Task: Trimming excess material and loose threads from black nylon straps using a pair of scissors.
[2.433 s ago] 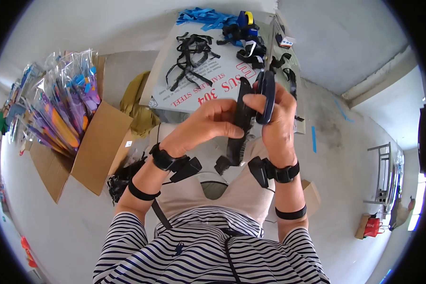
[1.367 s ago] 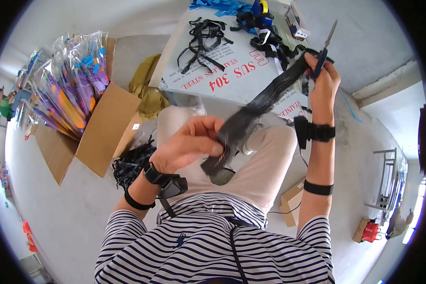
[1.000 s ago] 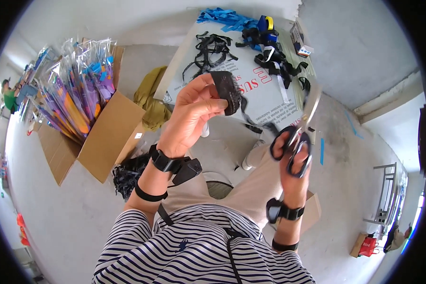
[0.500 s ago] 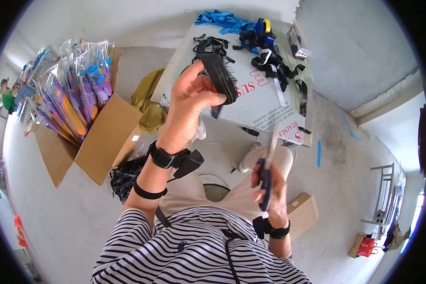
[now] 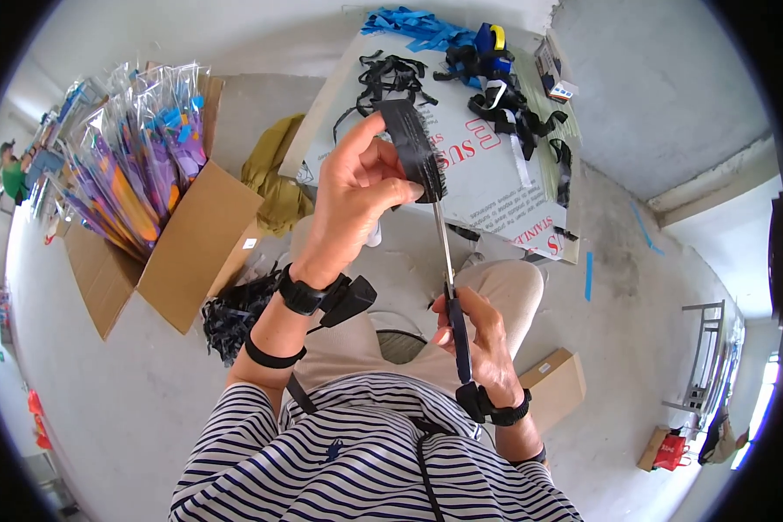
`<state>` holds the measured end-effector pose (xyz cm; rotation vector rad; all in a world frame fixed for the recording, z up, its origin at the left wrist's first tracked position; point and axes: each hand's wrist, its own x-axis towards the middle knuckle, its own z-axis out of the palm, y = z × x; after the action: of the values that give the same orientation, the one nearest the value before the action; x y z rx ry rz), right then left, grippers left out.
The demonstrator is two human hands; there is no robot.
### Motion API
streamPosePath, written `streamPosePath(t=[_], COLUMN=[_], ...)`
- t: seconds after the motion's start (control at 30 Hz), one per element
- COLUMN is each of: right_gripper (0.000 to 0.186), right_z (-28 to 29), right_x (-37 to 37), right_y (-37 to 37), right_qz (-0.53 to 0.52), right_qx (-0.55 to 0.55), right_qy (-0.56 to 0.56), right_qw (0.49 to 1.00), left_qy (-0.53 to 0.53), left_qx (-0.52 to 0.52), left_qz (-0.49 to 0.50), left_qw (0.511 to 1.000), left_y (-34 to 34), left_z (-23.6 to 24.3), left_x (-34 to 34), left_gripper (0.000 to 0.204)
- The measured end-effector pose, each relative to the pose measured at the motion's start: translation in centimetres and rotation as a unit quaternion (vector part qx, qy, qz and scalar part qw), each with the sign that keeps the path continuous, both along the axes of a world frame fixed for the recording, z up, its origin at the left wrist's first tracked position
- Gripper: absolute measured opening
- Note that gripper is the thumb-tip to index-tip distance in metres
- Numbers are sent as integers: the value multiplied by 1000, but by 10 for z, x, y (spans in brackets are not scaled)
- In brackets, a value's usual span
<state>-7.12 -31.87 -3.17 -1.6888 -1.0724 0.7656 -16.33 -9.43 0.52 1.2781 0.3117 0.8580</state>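
Note:
My left hand [image 5: 357, 187] is raised in front of me, thumb and fingers pinching a flattened loop of black strap [image 5: 409, 143]. Its right edge looks frayed or layered. In my right hand [image 5: 483, 339], lower and to the right, is a pair of scissors [image 5: 458, 335] with dark handles, seen nearly edge-on. Their long metal blades point up, and the tip meets the lower end of the black strap, close to my left thumb. Whether the blades are apart or together cannot be made out.
Ahead stands a table with a printed white sheet [image 5: 470, 204], holding black strips [image 5: 391, 78], blue strips [image 5: 418, 30], a blue-and-yellow tape dispenser [image 5: 493, 43] and a small box [image 5: 555, 70]. At left, a carton [image 5: 196, 252] holds bagged purple-orange items [image 5: 135, 174]. Black scraps [image 5: 235, 322] lie beside it.
My right hand has swung the scissors up and left, from apart to the strap's lower end. My left hand still holds the strap, shifted slightly right.

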Motion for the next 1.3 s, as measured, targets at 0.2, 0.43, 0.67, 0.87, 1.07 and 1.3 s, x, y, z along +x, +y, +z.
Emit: streamPosePath(t=[0.2,0.43,0.67,0.87,1.07,1.3], right_gripper=[47,37,48,58,47,39], right_z=[0,9,8,0,2,7], right_x=[4,-4,-8,-1,-1,-12], right_y=[7,6,2,1,9,8], right_qz=[-11,-17,-26,0,10,-55], right_qx=[8,2,-15,-23,29,-1], right_qy=[11,152,160,128,67,171], right_qw=[1000,988,987,991,997,984], left_qy=[21,17,17,45,76,84], left_qx=[9,-61,-65,-93,-72,-82], left_qz=[-47,-72,-94,-117,-145,-149], left_qw=[999,995,993,988,984,982], left_y=[-7,-7,-5,-7,-16,-21], left_z=[0,-2,-5,-2,-4,-3], left_x=[0,-2,-2,-4,-7,-6], left_gripper=[70,70,71,72,74,74])
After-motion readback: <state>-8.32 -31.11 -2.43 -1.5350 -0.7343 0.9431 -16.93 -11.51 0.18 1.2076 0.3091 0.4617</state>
